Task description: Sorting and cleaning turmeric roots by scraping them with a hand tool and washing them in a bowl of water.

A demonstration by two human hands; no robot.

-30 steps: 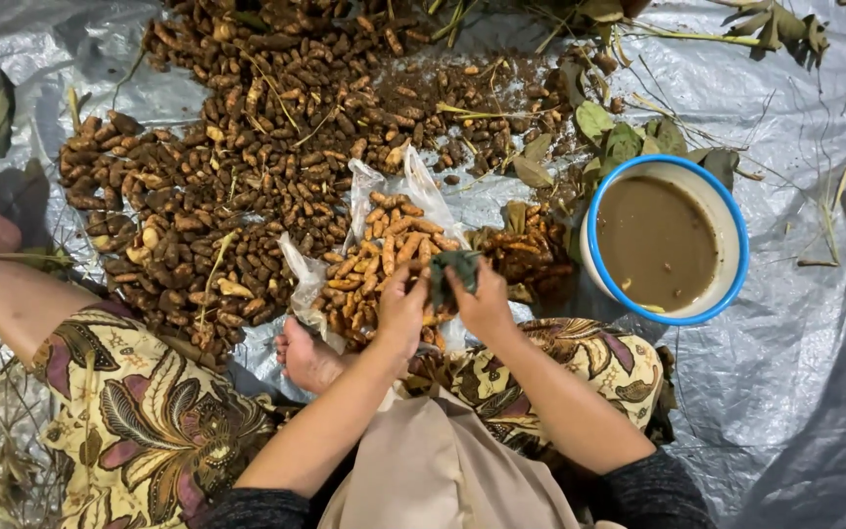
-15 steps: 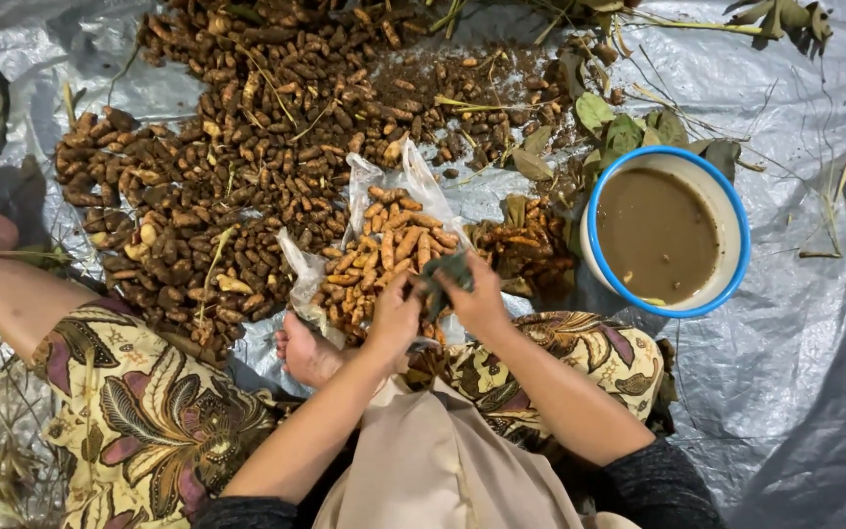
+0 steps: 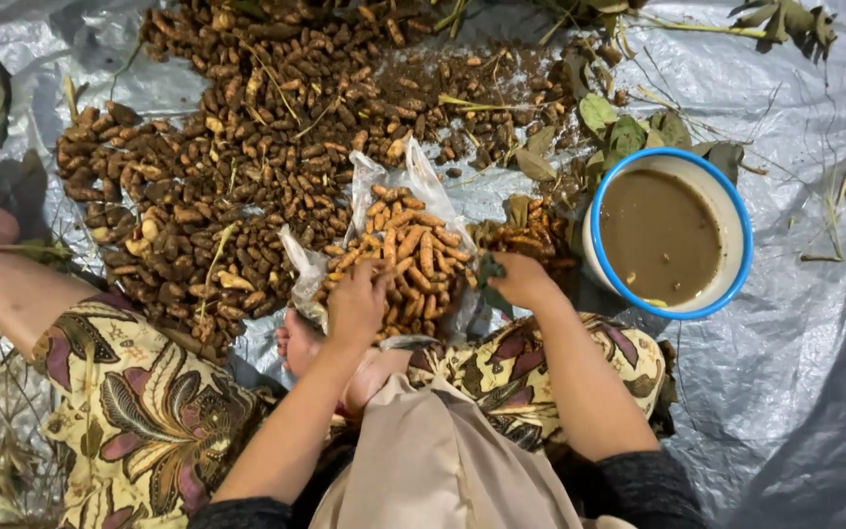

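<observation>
A clear plastic bag lies open in front of me with a pile of cleaned orange roots in it. My left hand rests palm down on the near side of that pile, fingers curled among the roots. My right hand is at the bag's right edge, closed on a small dark green scrubbing pad. I cannot tell whether the left hand grips a root. I sit cross-legged in patterned fabric, one bare foot showing under the bag.
A large heap of muddy brown roots spreads over the grey tarp to the left and behind. A white bowl with a blue rim holds murky brown water at the right. Green leaves and stalks lie beyond it.
The two hands were together over the bag's middle. Now they have separated: the left moved down-left onto the orange roots, the right moved right with the green pad.
</observation>
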